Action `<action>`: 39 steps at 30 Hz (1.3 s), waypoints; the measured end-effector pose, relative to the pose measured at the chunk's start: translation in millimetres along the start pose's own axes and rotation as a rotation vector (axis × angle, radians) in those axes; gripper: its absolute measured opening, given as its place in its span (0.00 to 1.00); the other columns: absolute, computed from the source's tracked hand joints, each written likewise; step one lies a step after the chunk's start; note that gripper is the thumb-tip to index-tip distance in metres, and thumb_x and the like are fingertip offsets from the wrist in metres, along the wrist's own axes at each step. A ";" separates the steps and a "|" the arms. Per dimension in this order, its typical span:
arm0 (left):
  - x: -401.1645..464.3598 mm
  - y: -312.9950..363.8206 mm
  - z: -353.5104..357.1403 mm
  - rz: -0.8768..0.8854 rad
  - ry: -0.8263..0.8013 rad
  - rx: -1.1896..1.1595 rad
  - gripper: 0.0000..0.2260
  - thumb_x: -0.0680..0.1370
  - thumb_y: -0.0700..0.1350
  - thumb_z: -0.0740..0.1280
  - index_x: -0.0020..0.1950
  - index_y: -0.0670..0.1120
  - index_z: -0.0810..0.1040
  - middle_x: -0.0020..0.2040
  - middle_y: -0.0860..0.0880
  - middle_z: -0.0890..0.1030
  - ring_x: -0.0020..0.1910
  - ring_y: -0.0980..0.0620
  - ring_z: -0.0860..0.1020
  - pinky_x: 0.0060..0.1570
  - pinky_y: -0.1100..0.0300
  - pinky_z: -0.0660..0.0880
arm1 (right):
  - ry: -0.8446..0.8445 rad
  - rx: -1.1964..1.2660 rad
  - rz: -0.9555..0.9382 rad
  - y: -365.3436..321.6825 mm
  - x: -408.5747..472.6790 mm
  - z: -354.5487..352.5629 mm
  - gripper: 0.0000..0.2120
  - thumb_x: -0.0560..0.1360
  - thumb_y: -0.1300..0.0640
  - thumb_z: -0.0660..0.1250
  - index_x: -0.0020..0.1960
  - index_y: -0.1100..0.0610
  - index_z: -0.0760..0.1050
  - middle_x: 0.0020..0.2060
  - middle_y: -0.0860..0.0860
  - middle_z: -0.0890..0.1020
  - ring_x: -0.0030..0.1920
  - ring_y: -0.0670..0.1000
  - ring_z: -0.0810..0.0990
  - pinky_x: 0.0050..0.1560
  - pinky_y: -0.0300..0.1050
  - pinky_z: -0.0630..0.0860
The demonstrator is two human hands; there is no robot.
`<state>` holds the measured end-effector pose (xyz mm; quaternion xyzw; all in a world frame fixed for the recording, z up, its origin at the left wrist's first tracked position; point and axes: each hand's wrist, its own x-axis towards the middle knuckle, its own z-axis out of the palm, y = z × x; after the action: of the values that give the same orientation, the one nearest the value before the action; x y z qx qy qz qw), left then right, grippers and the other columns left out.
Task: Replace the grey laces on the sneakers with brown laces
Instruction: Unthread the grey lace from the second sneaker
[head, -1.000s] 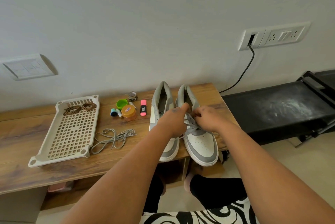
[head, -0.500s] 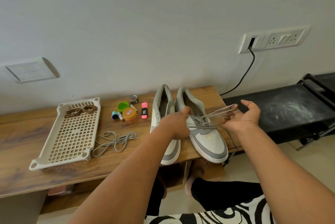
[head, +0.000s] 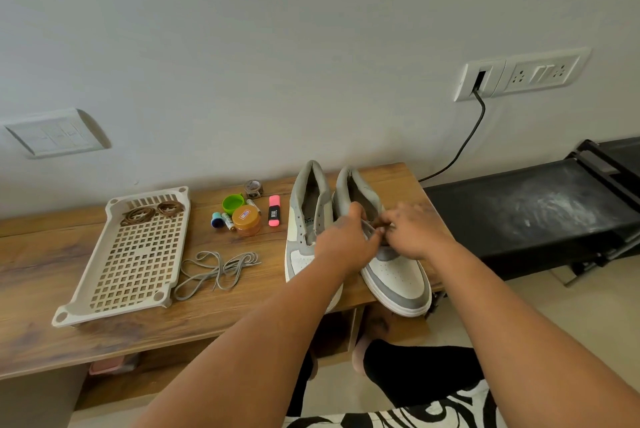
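1. Two sneakers stand side by side on the wooden surface (head: 52, 254); the left sneaker (head: 304, 219) is already stripped, its grey lace (head: 214, 270) lying loose beside the tray (head: 114, 306).
2. Both hands work at the eyelets of the right sneaker (head: 394, 275): the left hand (head: 343, 240) steadies it, and the right hand (head: 412, 232) appears to pinch its lace, though the exact grip is hard to see.
3. Judged step: unthreading the second grey lace.
4. Next, the brown laces (head: 150, 213), coiled in the tray, need threading.
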<state>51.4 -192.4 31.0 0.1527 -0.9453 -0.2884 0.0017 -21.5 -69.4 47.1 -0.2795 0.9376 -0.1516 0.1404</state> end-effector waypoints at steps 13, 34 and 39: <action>6.5 -12.0 -35.8 0.236 0.056 0.582 0.24 0.76 0.41 0.67 0.70 0.54 0.66 0.62 0.46 0.71 0.64 0.44 0.65 0.61 0.46 0.65 | -0.066 0.163 0.022 3.8 -0.1 -3.2 0.09 0.79 0.56 0.64 0.58 0.51 0.78 0.58 0.49 0.69 0.53 0.48 0.68 0.53 0.42 0.64; 3.6 -17.2 -31.5 0.155 -0.172 0.308 0.29 0.74 0.41 0.66 0.72 0.55 0.60 0.62 0.50 0.76 0.65 0.45 0.66 0.61 0.45 0.63 | 0.062 0.090 0.037 8.2 5.4 -6.3 0.10 0.78 0.43 0.64 0.58 0.38 0.77 0.55 0.48 0.74 0.64 0.56 0.67 0.66 0.58 0.66; 2.6 -19.1 -31.5 0.150 -0.176 0.294 0.27 0.75 0.41 0.66 0.72 0.54 0.60 0.62 0.50 0.77 0.66 0.46 0.66 0.60 0.45 0.64 | -0.028 -0.095 0.001 3.4 2.9 -4.1 0.14 0.80 0.41 0.58 0.61 0.43 0.76 0.50 0.47 0.68 0.64 0.56 0.66 0.64 0.55 0.66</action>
<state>57.3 -225.4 46.7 0.0544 -0.9825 -0.1585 -0.0817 -26.8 -67.5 49.1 -0.2877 0.9418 -0.1030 0.1402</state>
